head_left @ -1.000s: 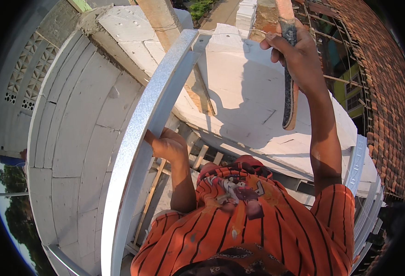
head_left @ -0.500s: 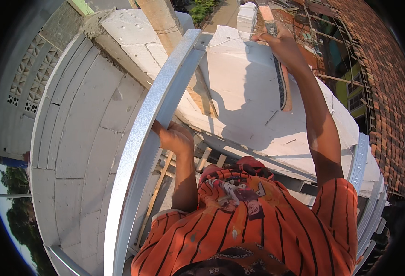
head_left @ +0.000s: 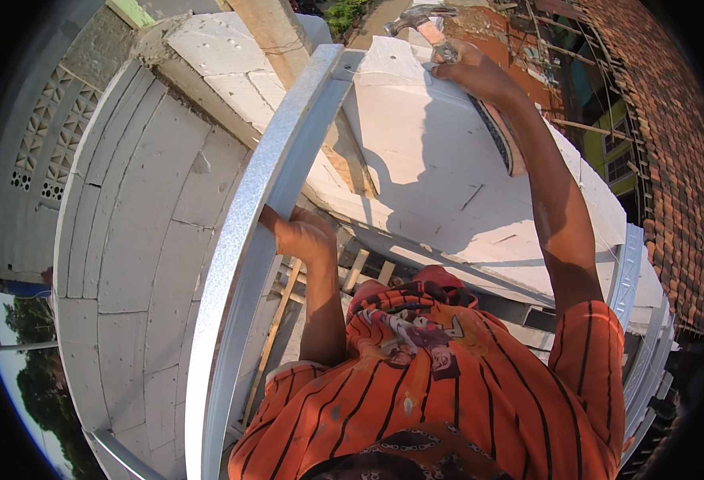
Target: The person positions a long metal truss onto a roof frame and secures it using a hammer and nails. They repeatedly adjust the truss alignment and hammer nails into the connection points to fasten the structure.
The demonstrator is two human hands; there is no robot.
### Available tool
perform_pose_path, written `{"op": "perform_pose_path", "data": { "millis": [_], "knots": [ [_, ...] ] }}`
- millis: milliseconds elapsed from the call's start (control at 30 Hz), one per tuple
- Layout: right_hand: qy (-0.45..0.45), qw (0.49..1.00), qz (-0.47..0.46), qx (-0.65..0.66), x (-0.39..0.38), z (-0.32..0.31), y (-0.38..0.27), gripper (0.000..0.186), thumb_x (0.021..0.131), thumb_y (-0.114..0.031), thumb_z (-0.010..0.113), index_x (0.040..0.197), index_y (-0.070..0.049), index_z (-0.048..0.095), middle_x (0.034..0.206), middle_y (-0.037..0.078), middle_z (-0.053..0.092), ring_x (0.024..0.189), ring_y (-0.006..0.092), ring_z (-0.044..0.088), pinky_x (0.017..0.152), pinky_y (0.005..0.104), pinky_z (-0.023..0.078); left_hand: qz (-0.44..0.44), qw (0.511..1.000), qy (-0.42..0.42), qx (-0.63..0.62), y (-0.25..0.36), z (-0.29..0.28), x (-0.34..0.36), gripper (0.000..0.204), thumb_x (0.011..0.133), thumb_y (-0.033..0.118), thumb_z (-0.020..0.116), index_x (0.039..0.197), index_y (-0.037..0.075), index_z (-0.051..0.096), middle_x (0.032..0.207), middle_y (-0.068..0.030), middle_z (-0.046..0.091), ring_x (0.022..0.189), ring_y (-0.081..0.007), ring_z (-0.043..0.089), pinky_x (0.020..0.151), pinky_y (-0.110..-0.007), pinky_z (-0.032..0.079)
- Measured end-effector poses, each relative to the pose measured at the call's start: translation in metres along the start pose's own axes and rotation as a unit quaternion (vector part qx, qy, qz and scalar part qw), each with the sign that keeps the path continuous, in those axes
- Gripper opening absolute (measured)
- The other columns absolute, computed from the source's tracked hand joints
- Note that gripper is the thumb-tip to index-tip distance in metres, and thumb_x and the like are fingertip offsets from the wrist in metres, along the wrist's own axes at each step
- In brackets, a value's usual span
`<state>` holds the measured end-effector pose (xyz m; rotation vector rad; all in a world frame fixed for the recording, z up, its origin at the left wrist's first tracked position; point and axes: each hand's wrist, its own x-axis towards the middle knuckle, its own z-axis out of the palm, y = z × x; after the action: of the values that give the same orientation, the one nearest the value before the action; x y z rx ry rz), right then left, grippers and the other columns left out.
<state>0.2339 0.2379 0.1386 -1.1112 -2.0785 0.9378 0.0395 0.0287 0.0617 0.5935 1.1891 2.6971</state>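
Note:
A long galvanized metal channel (head_left: 274, 160) stands slanted at my left, its far end by the top of the white block wall. My left hand (head_left: 308, 236) is closed around its side edge; the fingertips are hidden behind the metal. Up at the far right, my right hand (head_left: 484, 74) grips a claw hammer (head_left: 432, 33) partway along the handle. The hammer's head points away from me, above the wall top, and the dark-edged handle end slants back toward my forearm. Close by the right thumb is a raised white block piece (head_left: 392, 60) with a small hole.
White block walls rise on the left (head_left: 168, 184) and ahead (head_left: 400, 128). A wooden post (head_left: 268, 36) leans beyond the channel. More metal channels (head_left: 628, 276) lie at the right. Wooden strips show below my left arm. A tiled roof (head_left: 672, 152) stands beyond.
The hammer has tilted and shifted, so its claw head now shows at the top and its handle end sits further right. The thin wire by my right fingers no longer shows. My left hand stays put.

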Motion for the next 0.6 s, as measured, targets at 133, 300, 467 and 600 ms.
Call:
{"op": "perform_pose_path", "data": {
  "millis": [133,300,467,600],
  "knots": [
    [0.012,0.999,0.002,0.032,-0.001,0.003,0.001,0.034,0.074,-0.018,0.063,0.104,-0.005,0.056,0.087,0.006,0.061,0.076,0.0126,0.055,0.074,0.0260,0.042,0.007,1.000,-0.002,0.007,0.005,0.007,0.000,0.061,0.092,0.035,0.052,0.134,0.000,0.025,0.133,-0.0158,0.034,0.124,-0.0267,0.034,0.106,-0.041,0.024],
    [0.018,1.000,0.003,0.013,0.003,0.005,0.006,0.032,0.073,-0.016,0.063,0.103,-0.004,0.057,0.085,0.005,0.061,0.076,0.0121,0.055,0.073,0.0264,0.043,-0.041,0.999,0.006,-0.018,0.004,0.019,0.001,0.061,0.091,0.032,0.055,0.134,0.000,0.026,0.134,-0.0164,0.033,0.124,-0.0268,0.034,0.105,-0.040,0.027],
    [0.001,1.000,0.019,-0.008,0.009,0.002,0.020,0.028,0.073,-0.020,0.064,0.095,-0.005,0.059,0.087,0.007,0.062,0.076,0.0128,0.056,0.072,0.0274,0.043,-0.039,0.999,0.011,-0.005,0.008,0.014,0.004,0.061,0.088,0.027,0.060,0.132,-0.001,0.028,0.131,-0.0158,0.036,0.122,-0.0260,0.037,0.103,-0.039,0.030],
    [0.054,0.997,0.020,-0.045,-0.004,0.004,-0.004,0.024,0.073,-0.023,0.065,0.088,-0.006,0.058,0.081,0.007,0.061,0.072,0.0126,0.054,0.069,0.0275,0.042,-0.014,0.999,0.031,-0.007,0.008,0.012,0.003,0.036,0.091,0.019,0.055,0.119,-0.001,0.047,0.120,-0.0085,0.050,0.109,-0.0151,0.045,0.097,-0.030,0.032]
  ]
}}
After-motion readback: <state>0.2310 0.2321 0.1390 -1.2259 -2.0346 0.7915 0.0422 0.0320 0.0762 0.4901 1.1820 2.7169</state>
